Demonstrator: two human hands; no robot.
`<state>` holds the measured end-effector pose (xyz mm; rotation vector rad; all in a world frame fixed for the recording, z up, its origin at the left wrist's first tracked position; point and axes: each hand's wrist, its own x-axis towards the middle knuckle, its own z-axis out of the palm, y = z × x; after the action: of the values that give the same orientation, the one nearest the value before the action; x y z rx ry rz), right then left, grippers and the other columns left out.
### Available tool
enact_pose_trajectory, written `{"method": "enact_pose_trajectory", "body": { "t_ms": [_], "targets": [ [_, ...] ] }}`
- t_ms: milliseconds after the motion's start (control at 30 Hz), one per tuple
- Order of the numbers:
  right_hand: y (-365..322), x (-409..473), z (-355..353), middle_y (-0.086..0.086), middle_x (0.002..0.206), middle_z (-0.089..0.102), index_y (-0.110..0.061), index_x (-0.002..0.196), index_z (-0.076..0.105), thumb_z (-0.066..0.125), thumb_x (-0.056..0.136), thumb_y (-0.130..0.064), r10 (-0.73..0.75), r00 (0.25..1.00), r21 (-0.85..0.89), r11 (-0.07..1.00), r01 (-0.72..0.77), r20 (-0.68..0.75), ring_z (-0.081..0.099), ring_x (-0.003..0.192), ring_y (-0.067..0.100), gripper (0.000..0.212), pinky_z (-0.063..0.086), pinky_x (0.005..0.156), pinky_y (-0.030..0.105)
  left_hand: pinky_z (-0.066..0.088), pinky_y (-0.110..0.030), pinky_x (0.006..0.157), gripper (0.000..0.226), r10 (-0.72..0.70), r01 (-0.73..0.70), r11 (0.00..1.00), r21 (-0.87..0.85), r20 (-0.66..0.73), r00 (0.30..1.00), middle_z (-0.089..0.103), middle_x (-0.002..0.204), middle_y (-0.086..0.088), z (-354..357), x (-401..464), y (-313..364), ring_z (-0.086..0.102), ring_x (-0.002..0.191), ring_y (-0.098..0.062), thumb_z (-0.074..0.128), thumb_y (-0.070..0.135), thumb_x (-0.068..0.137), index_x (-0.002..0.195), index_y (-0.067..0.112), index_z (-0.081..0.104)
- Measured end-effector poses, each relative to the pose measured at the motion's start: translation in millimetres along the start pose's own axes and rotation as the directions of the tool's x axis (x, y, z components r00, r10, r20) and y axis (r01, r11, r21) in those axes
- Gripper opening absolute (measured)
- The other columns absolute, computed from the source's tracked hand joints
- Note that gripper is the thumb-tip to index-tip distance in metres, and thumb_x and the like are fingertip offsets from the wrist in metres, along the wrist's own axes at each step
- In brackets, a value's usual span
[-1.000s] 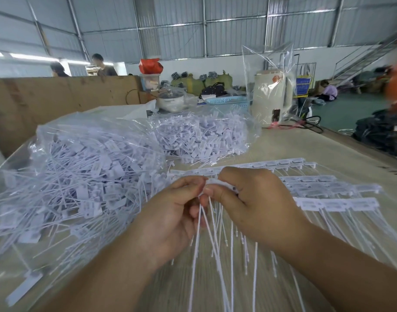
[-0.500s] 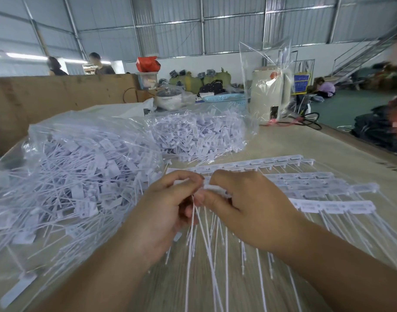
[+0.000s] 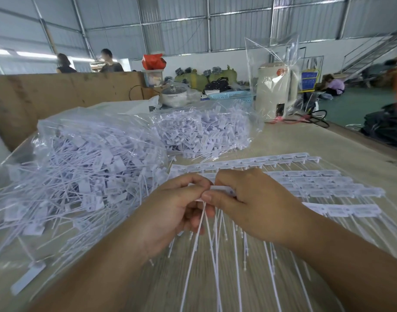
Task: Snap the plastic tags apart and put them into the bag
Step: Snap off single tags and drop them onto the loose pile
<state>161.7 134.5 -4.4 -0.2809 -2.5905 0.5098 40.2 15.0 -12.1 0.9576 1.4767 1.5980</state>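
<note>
On the wooden table, left hand and right hand fingers pinch a tag strip beside the bag.

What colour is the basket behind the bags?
Light blue, with a lattice-patterned wall; the basket shows in the head view, beside the pot.
</note>
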Motion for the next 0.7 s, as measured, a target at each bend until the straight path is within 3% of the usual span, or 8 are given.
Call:
{"method": "enact_pose_trajectory", "body": {
  "t_ms": [267,467,700],
  "targets": [
    [-1.0,0.1,5.2,-0.007,0.055,0.043,-0.028,0.072,0.040,0.049,0.090,-0.053,-0.024,0.999,0.024,0.999,0.025,-0.031,0.045,0.051,0.010,0.033,0.033,0.050,0.031,0.049,-0.028,0.046,0.033,-0.066,0.068,0.997,-0.044,0.054,0.996,0.059,0.077,-0.012,0.6,-0.5,1.7,0.052,0.051,-0.018,0.063,0.034,0.075,0.094,0.007,0.062],
    [2.5,0.8,7.1,-0.009,0.054,0.049,-0.030,0.070,0.038,0.051,0.092,-0.050,-0.060,0.997,0.058,0.996,0.063,-0.047,0.048,0.049,0.010,0.032,0.033,0.046,0.024,0.054,-0.029,0.053,0.058,-0.089,0.096,0.993,-0.067,0.114,0.990,0.067,0.085,-0.016,-2.9,-1.3,2.6,0.066,0.066,-0.024,0.063,0.036,0.076,0.113,-0.008,0.058],
    [9.4,0.1,7.1,-0.007,0.061,0.054,-0.029,0.105,0.046,0.046,0.097,-0.042,-0.054,0.998,0.130,0.990,0.052,0.012,0.052,0.055,0.005,0.015,0.035,0.048,0.020,0.051,-0.027,0.044,0.034,-0.047,0.048,0.990,-0.135,0.012,0.999,0.067,0.076,-0.015,-0.2,0.3,1.0,0.064,0.056,-0.023,0.058,0.024,0.084,0.112,0.005,0.064]
  ]
}}
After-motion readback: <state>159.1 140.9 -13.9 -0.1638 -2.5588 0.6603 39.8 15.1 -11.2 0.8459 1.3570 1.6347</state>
